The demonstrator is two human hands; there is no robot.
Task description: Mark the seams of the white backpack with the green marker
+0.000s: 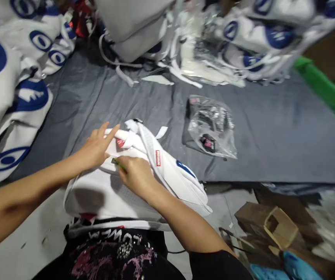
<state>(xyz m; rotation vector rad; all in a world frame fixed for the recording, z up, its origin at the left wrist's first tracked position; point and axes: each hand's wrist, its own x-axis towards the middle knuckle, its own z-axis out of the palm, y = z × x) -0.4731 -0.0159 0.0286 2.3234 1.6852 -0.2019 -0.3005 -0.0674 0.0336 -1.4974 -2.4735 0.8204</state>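
A white bag with straps, a small red label and a blue mark lies at the table's front edge, partly over it, against my body. My left hand rests on the bag's upper left part with its fingers spread. Beside it, my right hand is closed around a small green tool, whose dark tip touches the white material near my left fingers. What kind of tool it is cannot be made out, since my fingers cover part of it.
A clear plastic bag with small dark items lies right of the white bag. White-and-blue bags are piled at the left, more at the back right. A green edge borders the right side. An open cardboard box sits below.
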